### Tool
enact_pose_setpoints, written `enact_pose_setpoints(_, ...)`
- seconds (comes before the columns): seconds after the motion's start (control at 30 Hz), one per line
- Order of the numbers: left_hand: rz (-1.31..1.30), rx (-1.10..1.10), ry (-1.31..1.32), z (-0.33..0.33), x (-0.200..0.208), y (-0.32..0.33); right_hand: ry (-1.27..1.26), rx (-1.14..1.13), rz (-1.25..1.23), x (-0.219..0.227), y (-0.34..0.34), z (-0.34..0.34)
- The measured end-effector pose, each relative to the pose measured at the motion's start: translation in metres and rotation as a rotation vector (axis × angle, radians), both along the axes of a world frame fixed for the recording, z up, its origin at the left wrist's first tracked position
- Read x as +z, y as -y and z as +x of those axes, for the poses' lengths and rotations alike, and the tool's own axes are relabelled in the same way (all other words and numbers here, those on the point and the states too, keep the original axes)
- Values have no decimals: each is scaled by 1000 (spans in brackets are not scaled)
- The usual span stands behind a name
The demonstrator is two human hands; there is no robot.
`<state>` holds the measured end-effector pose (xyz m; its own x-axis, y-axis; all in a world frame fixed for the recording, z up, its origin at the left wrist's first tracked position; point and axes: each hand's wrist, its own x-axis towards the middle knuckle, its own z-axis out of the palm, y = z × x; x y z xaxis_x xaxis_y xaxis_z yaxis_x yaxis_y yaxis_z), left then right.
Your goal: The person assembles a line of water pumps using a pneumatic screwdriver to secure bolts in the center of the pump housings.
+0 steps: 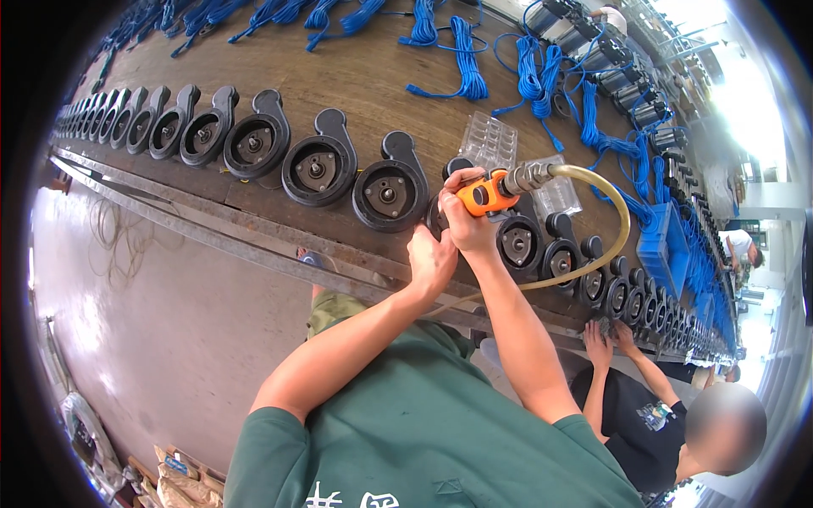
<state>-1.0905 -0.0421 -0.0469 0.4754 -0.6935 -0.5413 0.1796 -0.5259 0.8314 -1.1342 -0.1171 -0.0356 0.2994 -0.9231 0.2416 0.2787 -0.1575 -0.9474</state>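
Note:
My right hand is wrapped round an orange air tool, holding it over one of the black round housings in the row. A metal coupling joins the tool to a yellowish hose. Just left of it, my left hand is closed with its fingertips at the near edge of the same housing; what they grip is hidden. Both hands nearly touch and cover most of that housing. The tool's working end is also hidden. To the left stands another black housing with a metal shaft at its centre.
Rows of similar housings line the bench edge both ways. Bundled blue cords lie farther back. Clear plastic trays and a blue crate stand on the bench. The hose loops at right, near a co-worker's hands.

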Motion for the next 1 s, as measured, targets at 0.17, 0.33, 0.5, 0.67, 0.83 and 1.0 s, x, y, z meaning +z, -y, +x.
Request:
enact_pose_setpoints(0.17, -10, 1, 41, -4, -10, 2, -73, -16, -70, 8, 2, 0)
enact_pose_setpoints(0.33, 52, -54, 128, -1, -12, 5, -53, -38, -163, 34, -3, -21)
enact_pose_setpoints(0.5, 18, -31, 132, -2, -4, 1, -61, -149, -113, 27, -8, -53)
enact_pose_setpoints(0.67, 38, -67, 138, 0, -6, 3, -18, -188, -68, 17, -13, -65)
enact_pose_setpoints(0.83, 28, -76, 141, 1, -7, 4, -27, -206, -86, 14, -13, -61)
enact_pose_setpoints(1.0, 27, -51, 109, 2, -7, 2, -92, -120, -110, 15, -18, -61)
